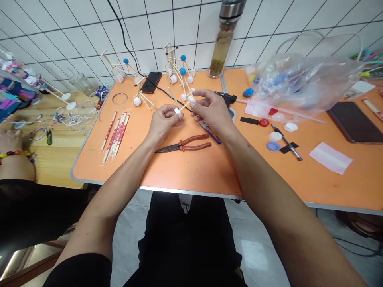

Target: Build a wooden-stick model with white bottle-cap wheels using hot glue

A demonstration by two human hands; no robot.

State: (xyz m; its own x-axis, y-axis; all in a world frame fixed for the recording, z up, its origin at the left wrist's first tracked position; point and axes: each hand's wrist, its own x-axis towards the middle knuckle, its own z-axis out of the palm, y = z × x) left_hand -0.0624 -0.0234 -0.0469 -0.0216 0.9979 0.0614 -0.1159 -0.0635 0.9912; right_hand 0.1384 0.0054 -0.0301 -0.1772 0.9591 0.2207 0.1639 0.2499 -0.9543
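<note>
Above the orange table, my left hand point(164, 122) pinches a small white cap point(177, 111) between thumb and fingers. My right hand point(212, 111) is closed on another white cap point(191, 98). A short pale wooden stick point(184, 106) spans the two caps, and a second stick rises from the left one. Red-handled pliers point(187, 144) lie just below my hands. Partly hidden by my right wrist is a blue-handled tool point(213, 134). Behind my hands stand stick figures point(174, 65) with white caps and blue balls.
Wrapped chopsticks point(115, 135) lie left. A phone point(151, 82), a tea bottle point(222, 50) and a black glue gun point(227, 98) are at the back. Right are a plastic bag point(308, 83), loose caps point(273, 146), a pen point(287, 141) and a larger phone point(356, 121). Another person's hand point(11, 139) rests far left.
</note>
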